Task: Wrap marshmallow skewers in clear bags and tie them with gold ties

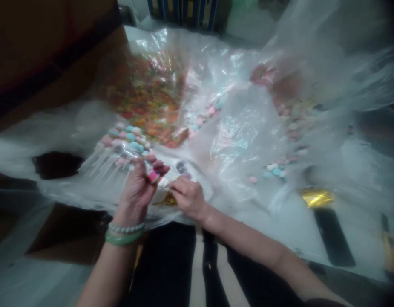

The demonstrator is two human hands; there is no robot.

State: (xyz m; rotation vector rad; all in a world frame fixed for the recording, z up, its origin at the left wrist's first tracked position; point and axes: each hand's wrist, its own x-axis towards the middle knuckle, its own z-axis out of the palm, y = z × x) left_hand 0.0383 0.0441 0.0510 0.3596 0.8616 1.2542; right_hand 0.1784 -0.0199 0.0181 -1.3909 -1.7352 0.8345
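Okay, my left grip (pixel 136 192) is closed, pinching a small pink sweet (pixel 153 177) right at the fingertips; my right grip (pixel 188 198) sits just beside it on the clear plastic bag (pixel 238 145), over a gold scrap (pixel 168 199), and I can't tell whether it's shut. Pastel lollies on sticks (pixel 123 143) fan out at ten o'clock. Step in hand: this pinch. Next move calls for steady fingers.
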